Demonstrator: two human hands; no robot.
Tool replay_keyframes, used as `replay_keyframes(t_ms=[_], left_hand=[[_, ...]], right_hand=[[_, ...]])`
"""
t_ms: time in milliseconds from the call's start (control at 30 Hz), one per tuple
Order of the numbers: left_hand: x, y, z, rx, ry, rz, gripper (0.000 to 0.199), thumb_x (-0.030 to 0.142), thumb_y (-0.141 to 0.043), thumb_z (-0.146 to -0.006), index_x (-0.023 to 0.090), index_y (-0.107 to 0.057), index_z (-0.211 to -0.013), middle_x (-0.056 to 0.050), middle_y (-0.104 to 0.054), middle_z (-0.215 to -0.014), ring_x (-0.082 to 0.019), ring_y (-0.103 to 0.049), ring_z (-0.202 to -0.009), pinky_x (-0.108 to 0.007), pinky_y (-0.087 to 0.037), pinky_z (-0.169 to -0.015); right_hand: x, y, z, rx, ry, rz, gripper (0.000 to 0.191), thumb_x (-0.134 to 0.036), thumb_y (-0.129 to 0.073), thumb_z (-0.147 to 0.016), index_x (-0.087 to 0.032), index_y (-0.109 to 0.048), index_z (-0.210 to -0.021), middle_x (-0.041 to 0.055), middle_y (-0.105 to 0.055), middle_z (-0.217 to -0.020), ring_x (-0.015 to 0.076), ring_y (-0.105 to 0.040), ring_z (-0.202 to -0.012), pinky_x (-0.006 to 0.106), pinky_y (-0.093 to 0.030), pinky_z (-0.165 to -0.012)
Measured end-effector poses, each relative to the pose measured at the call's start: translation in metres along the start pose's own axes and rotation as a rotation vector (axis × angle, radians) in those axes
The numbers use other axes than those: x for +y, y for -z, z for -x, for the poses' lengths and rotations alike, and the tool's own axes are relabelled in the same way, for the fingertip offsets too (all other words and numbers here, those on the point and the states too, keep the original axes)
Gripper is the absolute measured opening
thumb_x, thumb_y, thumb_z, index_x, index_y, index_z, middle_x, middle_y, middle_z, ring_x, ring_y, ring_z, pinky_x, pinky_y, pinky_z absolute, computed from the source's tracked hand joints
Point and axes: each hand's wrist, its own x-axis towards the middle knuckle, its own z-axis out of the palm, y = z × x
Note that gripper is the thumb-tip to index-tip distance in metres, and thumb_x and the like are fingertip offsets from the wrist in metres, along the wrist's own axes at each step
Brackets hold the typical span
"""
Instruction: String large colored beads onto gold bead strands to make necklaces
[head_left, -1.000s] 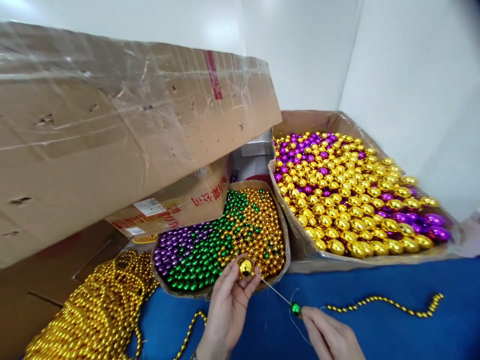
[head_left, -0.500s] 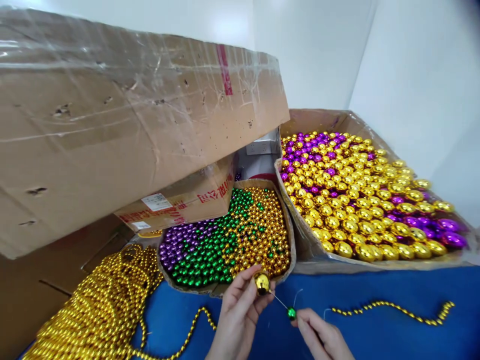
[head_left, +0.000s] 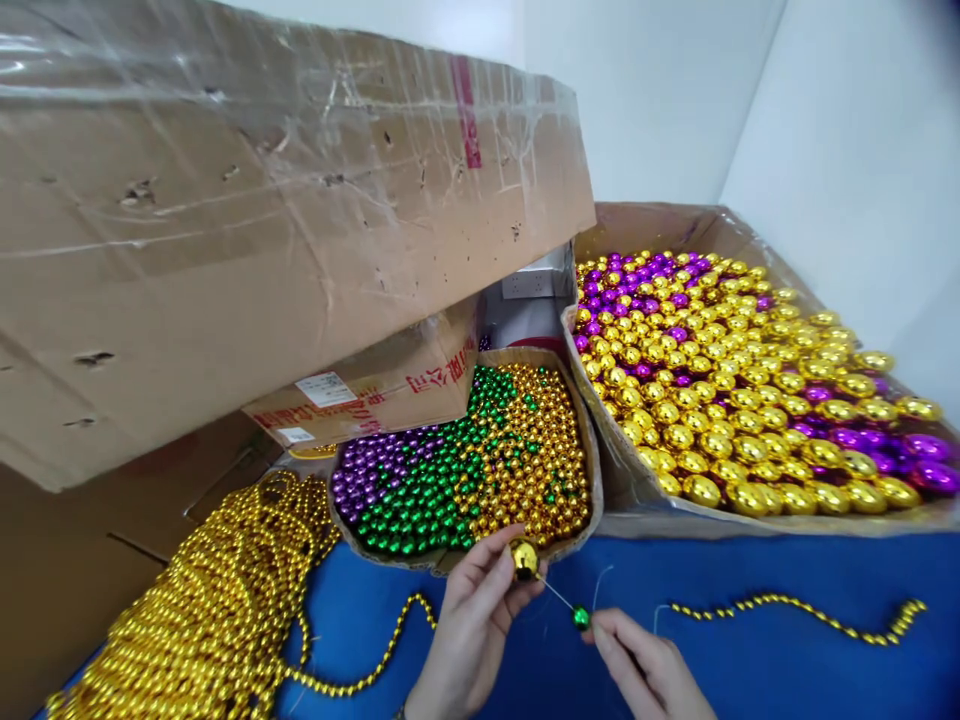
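A large shiny gold bead [head_left: 524, 559] is pinched between the thumb and fingers of my left hand [head_left: 474, 615]. A thin pale string runs from it down to a small green bead [head_left: 580, 618]. My right hand [head_left: 652, 658] is closed at the fingertips just right of the green bead, pinching the string there; a loose string end rises above it. One strand of small gold beads [head_left: 360, 686] leads from the pile at the left toward my left wrist. Another length of gold beads [head_left: 802, 613] lies to the right of my right hand.
Behind my hands stands a low box of purple, green and gold beads [head_left: 457, 490]. A larger carton [head_left: 637, 490] at the right holds big gold and purple beads. Gold bead strands [head_left: 202, 610] are heaped at left. A big cardboard box [head_left: 300, 220] overhangs the blue tabletop [head_left: 555, 680].
The view has shifted slightly, so the boxes appear a little further right and higher. Both hands keep nearly the same hold on the gold bead and the string.
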Motion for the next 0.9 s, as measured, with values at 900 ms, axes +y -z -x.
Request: replay_keyframes(t_ms=[900], left_hand=[[-0.009,0.001,0.007,-0.071,-0.073,-0.258,0.033,0.022,-0.07,-0.075,0.021,-0.056,-0.105,-0.004,-0.06,-0.094,-0.015,-0.057,-0.086,-0.027,-0.046,-0.076]], right_hand=[[0.0,-0.016,-0.006,-0.124,-0.021,-0.015,0.029,-0.037,-0.027,-0.096,-0.022,-0.052,-0.089,0.0013,-0.065,-0.072,0.0125,-0.063,-0.065,0.018,-0.046,-0.063]])
